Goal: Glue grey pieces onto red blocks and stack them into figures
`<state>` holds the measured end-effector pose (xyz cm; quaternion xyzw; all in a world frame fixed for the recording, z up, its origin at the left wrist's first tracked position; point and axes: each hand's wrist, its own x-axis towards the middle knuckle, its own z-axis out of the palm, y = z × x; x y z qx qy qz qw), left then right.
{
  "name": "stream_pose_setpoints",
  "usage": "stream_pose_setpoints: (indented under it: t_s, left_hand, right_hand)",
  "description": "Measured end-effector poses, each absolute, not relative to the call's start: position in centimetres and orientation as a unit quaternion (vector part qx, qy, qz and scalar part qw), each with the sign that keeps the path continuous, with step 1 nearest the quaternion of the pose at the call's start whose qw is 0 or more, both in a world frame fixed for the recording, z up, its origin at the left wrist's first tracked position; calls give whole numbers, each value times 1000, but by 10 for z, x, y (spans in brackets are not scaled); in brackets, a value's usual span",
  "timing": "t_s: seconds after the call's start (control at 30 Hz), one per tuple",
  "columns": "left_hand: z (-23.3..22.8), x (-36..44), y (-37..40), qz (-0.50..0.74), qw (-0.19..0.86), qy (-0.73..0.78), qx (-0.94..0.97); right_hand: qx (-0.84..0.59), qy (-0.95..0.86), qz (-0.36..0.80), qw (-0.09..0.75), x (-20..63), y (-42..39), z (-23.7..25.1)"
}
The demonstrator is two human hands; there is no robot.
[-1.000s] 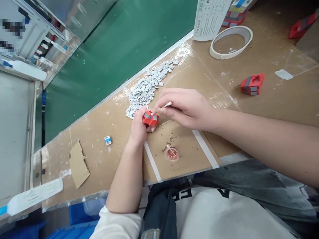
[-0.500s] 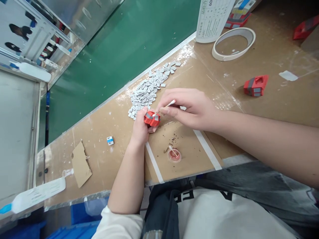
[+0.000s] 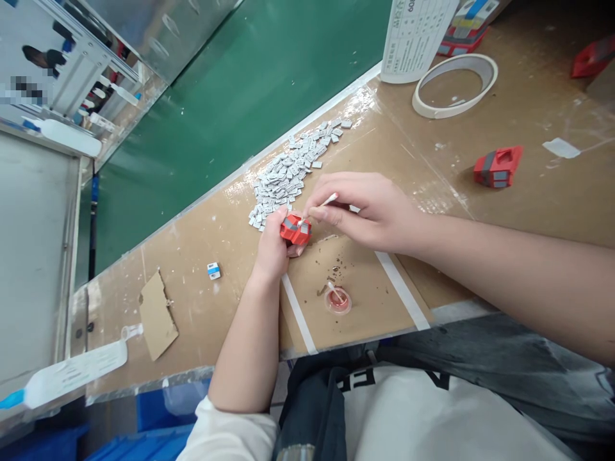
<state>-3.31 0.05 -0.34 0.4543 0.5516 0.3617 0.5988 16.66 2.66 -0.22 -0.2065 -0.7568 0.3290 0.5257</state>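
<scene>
left hand (image 3: 273,246) grips red part (image 3: 294,232) above table (image 3: 192,282); right hand (image 3: 368,211) pinches cotton swab (image 3: 329,200). part just left of right hand; swab's long axis slants down-left, lower tip at part's upper face.

Two cotton swabs (image 3: 330,200), one in the right fingers (image 3: 321,216), four red parts (image 3: 295,232), one in the left fingers (image 3: 273,224), one cup (image 3: 340,310) bodyward, one tape roll (image 3: 429,110) beyond, one torn cardboard piece (image 3: 157,315) leftward.
</scene>
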Motion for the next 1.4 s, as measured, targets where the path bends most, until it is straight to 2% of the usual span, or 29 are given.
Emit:
stream_pose_setpoints:
  t_s: [0.47, 0.93, 1.2, 1.4]
  left_hand:
    - [-6, -33, 0, 388, 608, 530, 445]
    - [-6, -33, 1, 387, 604, 536, 445]
    - [-5, -32, -1, 383, 590, 549, 451]
    - [-6, -33, -1, 378, 590, 557, 446]
  right_hand:
    - [-201, -789, 315, 487, 170, 26, -2]
    - [-192, -803, 289, 485, 169, 26, -5]
    - [-228, -774, 341, 482, 167, 28, -8]
    - [-282, -707, 451, 466, 162, 25, -6]
